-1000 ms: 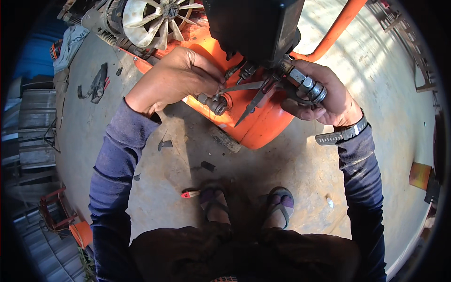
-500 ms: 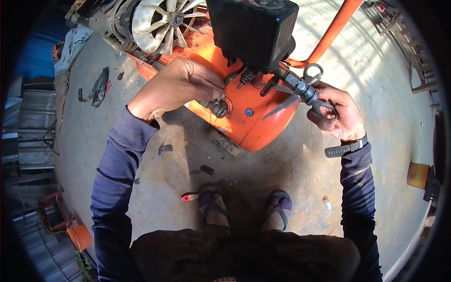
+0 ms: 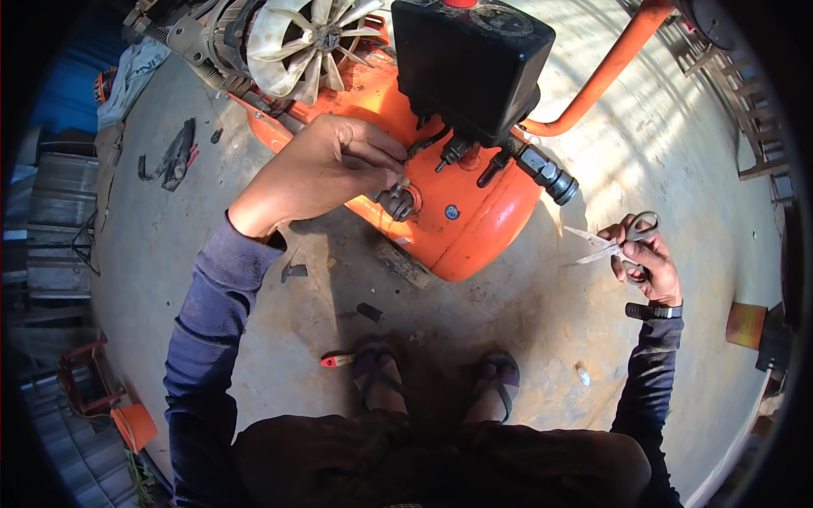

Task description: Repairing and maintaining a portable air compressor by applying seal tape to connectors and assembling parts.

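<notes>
My left hand point(image 3: 330, 173) has its fingers pinched at a small metal fitting point(image 3: 396, 201) on the orange tank point(image 3: 474, 237) of a compressor; what is between the fingertips is hidden. My right hand point(image 3: 650, 262) holds open grey scissors point(image 3: 611, 248) out to the right of the tank, blades pointing left. Above the tank sits a black box point(image 3: 461, 63), with a brass-and-steel coupler point(image 3: 549, 173) sticking out below it to the right. A white cooling fan point(image 3: 309, 42) is at the upper left of the machine.
An orange tube handle point(image 3: 601, 72) rises at upper right. Black scraps point(image 3: 178, 152) and a red-handled tool point(image 3: 336, 361) lie on the concrete floor point(image 3: 279, 339) near my sandalled feet. Metal sheets point(image 3: 63, 220) and an orange bucket point(image 3: 135, 423) are at left, wooden slats point(image 3: 728, 102) at right.
My right hand has moved right and down with the scissors, away from the coupler and tank. My left hand stays at the fitting, slightly lower in the picture.
</notes>
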Tool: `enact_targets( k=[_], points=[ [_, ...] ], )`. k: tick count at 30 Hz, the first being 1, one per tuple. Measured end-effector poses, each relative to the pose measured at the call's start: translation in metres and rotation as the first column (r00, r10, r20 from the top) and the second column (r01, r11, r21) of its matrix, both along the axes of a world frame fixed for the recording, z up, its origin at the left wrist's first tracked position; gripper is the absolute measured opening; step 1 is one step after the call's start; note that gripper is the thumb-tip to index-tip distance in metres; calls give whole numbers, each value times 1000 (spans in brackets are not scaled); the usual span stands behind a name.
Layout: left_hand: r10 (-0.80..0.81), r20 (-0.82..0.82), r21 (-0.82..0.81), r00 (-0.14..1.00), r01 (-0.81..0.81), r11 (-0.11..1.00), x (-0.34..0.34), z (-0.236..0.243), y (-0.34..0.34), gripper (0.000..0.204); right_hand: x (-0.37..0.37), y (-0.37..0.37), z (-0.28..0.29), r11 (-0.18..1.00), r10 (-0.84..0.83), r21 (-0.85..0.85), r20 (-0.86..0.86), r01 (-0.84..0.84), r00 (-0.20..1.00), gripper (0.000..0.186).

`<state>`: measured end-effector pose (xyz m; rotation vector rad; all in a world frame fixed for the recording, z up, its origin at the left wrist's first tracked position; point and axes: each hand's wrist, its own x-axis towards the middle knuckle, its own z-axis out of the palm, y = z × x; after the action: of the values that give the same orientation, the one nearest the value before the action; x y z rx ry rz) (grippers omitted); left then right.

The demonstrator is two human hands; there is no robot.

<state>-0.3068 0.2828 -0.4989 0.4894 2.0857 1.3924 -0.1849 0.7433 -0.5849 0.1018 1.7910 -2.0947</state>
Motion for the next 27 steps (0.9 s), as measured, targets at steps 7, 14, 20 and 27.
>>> enact_targets(
  k=[7,14,20,27],
  points=[
    [145,-86,19,986,-144,989,20,1,0,30,-55,-29,48,987,-91,122,-136,108,987,45],
    [184,-298,53,937,-176,983,19,7,-4,36,-56,-70,59,1000,-18,-23,-71,16,997,68],
    [119,-312,-8,942,-128,992,15,18,-1,38,-47,-60,37,999,15,51,-21,-14,1000,79],
    [133,-341,13,930,-137,990,10,3,-5,33,-102,-92,37,986,-47,152,-144,69,988,69]
  ],
)
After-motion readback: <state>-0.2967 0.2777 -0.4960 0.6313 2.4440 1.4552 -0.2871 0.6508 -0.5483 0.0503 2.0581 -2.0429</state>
